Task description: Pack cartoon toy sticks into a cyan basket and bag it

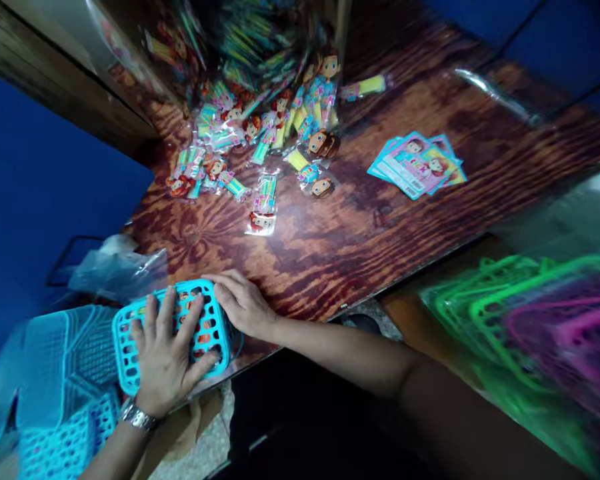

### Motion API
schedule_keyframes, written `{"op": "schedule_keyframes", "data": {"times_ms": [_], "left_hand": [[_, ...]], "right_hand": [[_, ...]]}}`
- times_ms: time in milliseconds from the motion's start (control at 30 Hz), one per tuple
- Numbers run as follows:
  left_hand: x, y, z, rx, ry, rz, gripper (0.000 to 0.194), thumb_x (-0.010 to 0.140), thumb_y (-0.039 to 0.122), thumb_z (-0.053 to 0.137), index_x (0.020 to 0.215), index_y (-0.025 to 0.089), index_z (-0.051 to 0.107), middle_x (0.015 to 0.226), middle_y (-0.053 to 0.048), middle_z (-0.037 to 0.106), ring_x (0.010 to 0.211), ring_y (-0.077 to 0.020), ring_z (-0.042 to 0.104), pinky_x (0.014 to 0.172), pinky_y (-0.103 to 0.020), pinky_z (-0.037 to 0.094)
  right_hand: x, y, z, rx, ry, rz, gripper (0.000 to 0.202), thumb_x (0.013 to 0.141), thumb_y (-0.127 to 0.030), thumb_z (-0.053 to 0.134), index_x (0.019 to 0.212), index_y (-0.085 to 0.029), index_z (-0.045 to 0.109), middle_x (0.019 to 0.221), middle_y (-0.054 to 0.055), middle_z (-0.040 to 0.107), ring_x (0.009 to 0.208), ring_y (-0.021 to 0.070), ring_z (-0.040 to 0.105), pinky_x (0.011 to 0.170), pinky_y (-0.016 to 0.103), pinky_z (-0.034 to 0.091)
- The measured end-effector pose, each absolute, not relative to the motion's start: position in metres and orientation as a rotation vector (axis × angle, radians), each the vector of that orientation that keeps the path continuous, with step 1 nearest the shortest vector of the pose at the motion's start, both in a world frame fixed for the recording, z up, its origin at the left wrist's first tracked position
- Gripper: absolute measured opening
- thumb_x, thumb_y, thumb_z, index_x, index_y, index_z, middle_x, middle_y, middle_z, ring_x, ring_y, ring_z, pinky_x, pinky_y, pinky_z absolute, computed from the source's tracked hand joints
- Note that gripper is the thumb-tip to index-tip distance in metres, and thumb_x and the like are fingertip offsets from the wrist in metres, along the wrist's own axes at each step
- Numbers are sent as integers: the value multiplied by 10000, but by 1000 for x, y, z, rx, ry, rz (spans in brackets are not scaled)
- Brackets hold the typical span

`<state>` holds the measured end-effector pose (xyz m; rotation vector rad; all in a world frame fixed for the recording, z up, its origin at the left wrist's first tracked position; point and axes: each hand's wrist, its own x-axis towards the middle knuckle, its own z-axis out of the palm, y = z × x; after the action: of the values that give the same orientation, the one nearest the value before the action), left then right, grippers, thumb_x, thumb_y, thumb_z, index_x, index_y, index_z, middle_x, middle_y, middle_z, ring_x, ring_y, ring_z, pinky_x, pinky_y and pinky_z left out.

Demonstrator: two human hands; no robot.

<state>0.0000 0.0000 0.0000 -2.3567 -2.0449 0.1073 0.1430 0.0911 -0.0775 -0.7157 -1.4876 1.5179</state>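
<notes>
Left hand (pixel 164 357) flat on the turquoise perforated plastic basket (pixel 207 327), fingers spread wide, pressing on its top, not gripping. Right hand (pixel 243 303) curled loosely over the right end of the same basket, fingers touching its rim; cannot tell if really closed on it. Metal wristwatch (pixel 139 418) on the left wrist. Basket lying at the near-left corner of the dark wood-grain tabletop (pixel 360 233), partly over the edge. Smooth and glossy wood, with much open room between the basket and the other things. Further away, scattered clear plastic packets with cartoon doll heads (pixel 263 207), shiny and crinkled. On the right, well apart, fanned stack of flat printed cards (pixel 416 163). Beside the left edge, more turquoise mesh baskets (pixel 60 380). On the right side, below the tabletop, blurred green and pink plastic baskets (pixel 535 313).
</notes>
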Motion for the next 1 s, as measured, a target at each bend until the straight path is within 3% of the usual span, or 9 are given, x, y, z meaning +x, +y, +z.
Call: {"op": "schedule_keyframes", "data": {"times_ms": [333,533,767,900,1000], "left_hand": [[0,3,3,-2367,-2056,74,711,830,531,470,1449,369,158,1557,-53,64,1346,-490,144,1000,-678,161],[-1,4,3,-2387,-2043,14,704,832,503,480,1448,370,166,1556,-34,75,1353,-469,148,1023,-657,156],[-4,5,5,-2381,-2075,15,651,867,429,467,1444,386,166,1561,-14,59,1377,-436,117,1042,-638,138],[-10,1,8,-2527,-1996,63,708,865,618,311,1468,302,115,1552,-72,117,1381,-453,65,1035,-680,35],[-12,-3,11,-2634,-1885,142,872,760,732,409,1464,321,98,1561,-82,3,1367,-497,-2,1011,-713,10]], "right_hand": [[151,98,-80,-580,-1671,1514,438,944,-318,410,1367,-204,384,1292,71,504,1209,142,454,1063,304,336],[159,108,-84,-343,-1766,1704,660,909,-351,501,1456,-190,168,1496,103,273,1375,169,243,1119,348,234],[153,114,-87,-315,-1811,1630,666,889,-397,527,1443,-207,210,1438,106,364,1315,181,345,1088,356,284],[152,115,-88,-299,-1851,1545,593,907,-399,495,1430,-280,241,1409,63,409,1283,184,383,1080,380,290],[152,114,-87,-306,-1827,1540,538,915,-380,485,1405,-261,298,1388,63,431,1264,178,402,1072,367,309]]}}
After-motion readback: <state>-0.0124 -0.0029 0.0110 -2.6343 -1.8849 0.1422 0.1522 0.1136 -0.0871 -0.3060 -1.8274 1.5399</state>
